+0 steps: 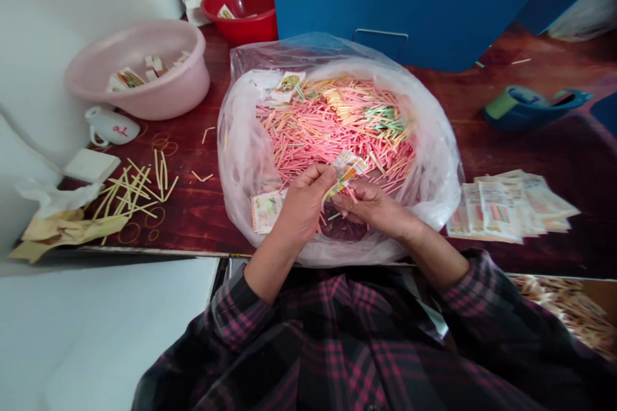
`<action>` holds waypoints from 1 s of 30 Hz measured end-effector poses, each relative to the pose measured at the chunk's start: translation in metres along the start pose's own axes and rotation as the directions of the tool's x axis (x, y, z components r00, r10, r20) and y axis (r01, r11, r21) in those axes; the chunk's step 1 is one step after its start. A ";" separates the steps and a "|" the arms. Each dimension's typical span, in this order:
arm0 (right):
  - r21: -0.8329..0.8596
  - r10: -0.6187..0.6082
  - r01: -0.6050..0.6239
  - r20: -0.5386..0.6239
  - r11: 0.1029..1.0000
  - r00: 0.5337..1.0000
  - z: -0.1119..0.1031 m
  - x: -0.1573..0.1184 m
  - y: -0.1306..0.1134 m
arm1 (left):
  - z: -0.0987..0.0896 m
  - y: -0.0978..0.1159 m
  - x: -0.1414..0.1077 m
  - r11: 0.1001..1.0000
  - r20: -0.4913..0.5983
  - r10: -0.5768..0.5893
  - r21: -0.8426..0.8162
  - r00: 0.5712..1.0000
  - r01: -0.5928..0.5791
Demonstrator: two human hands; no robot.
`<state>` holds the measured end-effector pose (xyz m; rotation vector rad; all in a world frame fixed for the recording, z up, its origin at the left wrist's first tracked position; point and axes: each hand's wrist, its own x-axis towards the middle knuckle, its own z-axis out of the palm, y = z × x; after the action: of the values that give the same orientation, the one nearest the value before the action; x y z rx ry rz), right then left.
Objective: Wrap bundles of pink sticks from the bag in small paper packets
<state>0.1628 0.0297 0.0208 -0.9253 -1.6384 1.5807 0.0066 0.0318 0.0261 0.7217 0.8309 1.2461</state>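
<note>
**Left hand (303, 204) and right hand (371, 207) pinch a small printed paper (345, 170) together over a plastic bag (245, 154).**
Both hands are closed narrowly on the paper, which sits just above a heap of pink sticks (332, 131) inside the bag. A loose paper (266, 210) lies beside the left hand. On the dark red table (193, 221), a spread of printed sheets (501, 209) lies to the right, and yellow sticks (130, 192) lie to the left. Behind them stand a pink basin (137, 70) holding paper pieces and a red bowl (238, 13).

Left hand (303, 204), right hand (373, 207) pinch printed label (345, 169) above pink matchsticks (332, 122).
</note>
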 end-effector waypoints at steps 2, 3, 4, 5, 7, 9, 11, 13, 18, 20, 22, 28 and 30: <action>-0.003 0.001 -0.001 -0.003 1.000 1.000 0.001 -0.001 0.002 | -0.004 0.000 0.005 0.999 -0.036 0.035 0.020 0.999 -0.035; -0.005 0.013 -0.013 -0.013 1.000 1.000 0.002 -0.002 0.003 | -0.006 0.001 0.008 0.997 -0.070 0.070 0.026 0.995 -0.069; -0.008 0.029 -0.029 -0.033 1.000 0.999 0.002 -0.003 0.004 | -0.009 0.002 0.011 0.994 -0.106 0.109 0.034 0.988 -0.106; -0.005 0.046 -0.046 -0.068 0.999 0.997 0.002 -0.003 0.004 | -0.012 0.003 0.014 0.989 -0.133 0.144 0.049 0.981 -0.139; 0.018 0.074 -0.071 -0.185 0.997 0.980 0.000 -0.003 0.005 | -0.018 0.006 0.017 0.979 -0.149 0.190 0.110 0.971 -0.175; 0.049 0.069 -0.057 -0.316 0.997 0.946 -0.004 -0.002 0.004 | -0.022 0.008 0.016 0.957 -0.131 0.235 0.204 0.963 -0.206; 0.021 0.027 -0.020 -0.415 1.000 0.910 -0.009 0.001 0.003 | -0.025 0.008 0.011 0.921 -0.105 0.297 0.294 0.949 -0.255; -0.122 -0.049 -0.008 -0.460 0.993 0.886 -0.015 0.004 0.006 | -0.025 0.006 0.004 0.901 -0.072 0.323 0.330 0.944 -0.283; -0.528 -0.132 -0.086 -0.361 0.845 0.923 -0.026 0.004 0.019 | -0.026 0.003 -0.009 0.942 -0.040 0.243 0.249 0.969 -0.226; -0.480 -0.151 -0.069 -0.404 0.875 0.902 -0.028 0.000 0.015 | -0.026 0.002 -0.010 0.951 -0.046 0.233 0.220 0.971 -0.218; -0.345 -0.180 0.005 -0.475 0.938 0.862 -0.026 -0.005 0.006 | -0.027 0.001 -0.009 0.952 -0.059 0.238 0.213 0.969 -0.221; -0.190 -0.223 0.151 -0.452 0.970 0.864 -0.004 -0.011 -0.018 | -0.025 -0.005 -0.009 0.945 -0.092 0.259 0.231 0.961 -0.232; -0.236 -0.223 0.127 -0.443 0.963 0.868 0.001 -0.010 -0.015 | -0.024 -0.006 -0.011 0.941 -0.088 0.258 0.247 0.962 -0.230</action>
<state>0.1669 0.0204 0.0362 -1.1229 -1.4954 0.9800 -0.0125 0.0204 0.0104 0.9713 1.0219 1.4385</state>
